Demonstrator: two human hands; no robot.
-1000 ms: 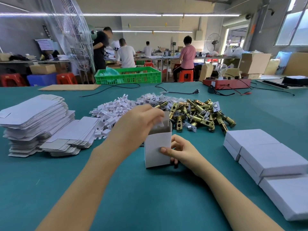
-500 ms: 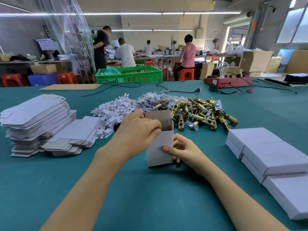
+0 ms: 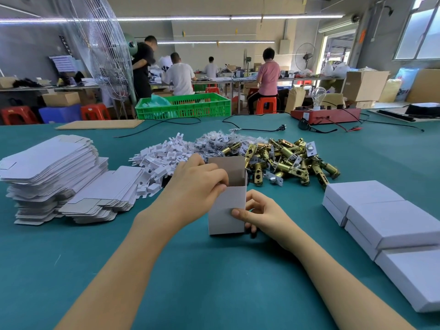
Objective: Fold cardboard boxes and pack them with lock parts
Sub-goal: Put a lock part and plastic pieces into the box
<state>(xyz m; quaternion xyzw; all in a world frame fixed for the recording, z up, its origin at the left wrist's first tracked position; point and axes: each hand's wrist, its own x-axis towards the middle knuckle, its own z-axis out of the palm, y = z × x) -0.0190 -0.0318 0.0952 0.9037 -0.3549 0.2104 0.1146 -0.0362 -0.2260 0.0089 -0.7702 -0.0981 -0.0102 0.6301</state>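
Small white cardboard box, upright on teal counter just before brass latch pile: light, thin-walled, crushable; left hand pinches rim, right hand grips lower side.

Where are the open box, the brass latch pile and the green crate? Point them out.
open box (image 3: 226, 210), head view, white front wall.
brass latch pile (image 3: 289, 159), head view, pile's middle.
green crate (image 3: 190, 109), head view, front wall.
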